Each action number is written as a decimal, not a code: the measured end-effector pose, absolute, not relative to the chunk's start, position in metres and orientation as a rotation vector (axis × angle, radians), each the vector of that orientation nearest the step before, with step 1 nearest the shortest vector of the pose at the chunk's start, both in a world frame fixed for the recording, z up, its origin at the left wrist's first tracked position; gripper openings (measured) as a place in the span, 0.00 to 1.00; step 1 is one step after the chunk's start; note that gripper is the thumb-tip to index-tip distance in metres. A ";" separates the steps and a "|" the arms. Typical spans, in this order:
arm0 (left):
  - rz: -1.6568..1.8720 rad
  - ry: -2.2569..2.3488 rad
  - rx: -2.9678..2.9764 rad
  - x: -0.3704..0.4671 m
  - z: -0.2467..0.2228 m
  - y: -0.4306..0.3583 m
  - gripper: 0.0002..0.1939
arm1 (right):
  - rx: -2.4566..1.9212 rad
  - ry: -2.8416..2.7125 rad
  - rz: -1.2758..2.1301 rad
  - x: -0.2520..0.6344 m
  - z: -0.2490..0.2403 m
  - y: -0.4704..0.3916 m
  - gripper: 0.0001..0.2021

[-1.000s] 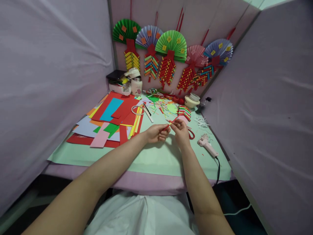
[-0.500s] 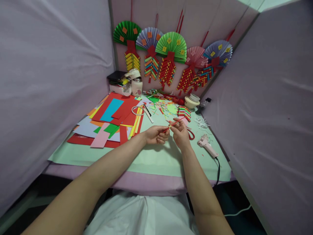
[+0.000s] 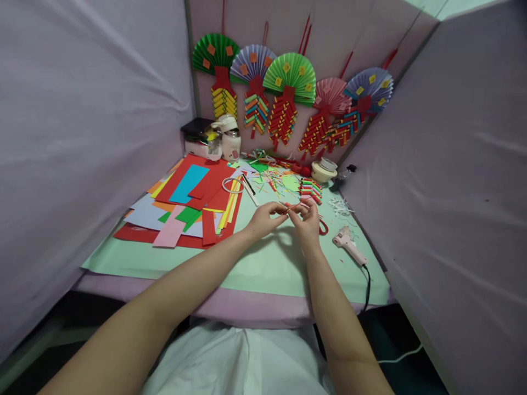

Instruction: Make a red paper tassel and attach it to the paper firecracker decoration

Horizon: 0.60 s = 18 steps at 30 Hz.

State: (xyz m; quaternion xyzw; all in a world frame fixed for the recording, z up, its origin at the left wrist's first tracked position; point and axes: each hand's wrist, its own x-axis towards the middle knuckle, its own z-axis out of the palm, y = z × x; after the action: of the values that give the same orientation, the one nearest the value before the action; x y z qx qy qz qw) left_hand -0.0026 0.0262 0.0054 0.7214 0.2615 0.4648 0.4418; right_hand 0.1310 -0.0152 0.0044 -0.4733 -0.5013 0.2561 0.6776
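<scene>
Over the middle of the table, my left hand [image 3: 267, 218] and my right hand [image 3: 303, 219] meet at the fingertips. Between them they pinch a thin red piece [image 3: 293, 207], largely covered by the fingers. Red-handled scissors [image 3: 323, 227] lie just right of my right hand, their blades partly hidden. Beyond that hand sits a stack of small rolled paper tubes [image 3: 310, 189] in red, green and other colours. A pale stick-like tool [image 3: 251, 193] rests past my left hand.
Coloured paper sheets [image 3: 214, 192] cover the left side, with a tape ring [image 3: 233, 185] on them. A corded glue gun [image 3: 349, 245] lies right. Paper scraps, a jar [image 3: 231, 145] and a bowl [image 3: 323, 171] stand behind. Fan decorations [image 3: 289, 79] hang on the back wall.
My left hand has turned and its fingers have risen to meet my right fingertips. The red piece, earlier stretched out diagonally between the hands, is now mostly hidden by the fingers.
</scene>
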 end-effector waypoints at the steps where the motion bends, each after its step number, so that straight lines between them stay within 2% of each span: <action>1: 1.160 0.654 1.783 -0.003 0.006 0.025 0.10 | -1.062 -1.129 0.577 0.130 0.005 -0.016 0.22; 10: 1.189 0.674 1.599 0.001 -0.005 0.034 0.09 | -1.185 -1.236 0.490 0.128 0.005 -0.019 0.25; 18: 1.113 0.598 1.507 0.001 -0.005 0.036 0.12 | -1.165 -1.177 0.453 0.129 0.003 -0.016 0.22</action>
State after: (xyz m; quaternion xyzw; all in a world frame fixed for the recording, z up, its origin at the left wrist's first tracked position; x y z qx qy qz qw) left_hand 0.0012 0.0356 -0.0049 0.6377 0.2531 0.4712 0.5544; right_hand 0.1292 -0.0162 0.0035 -0.5134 -0.5187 0.1995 0.6539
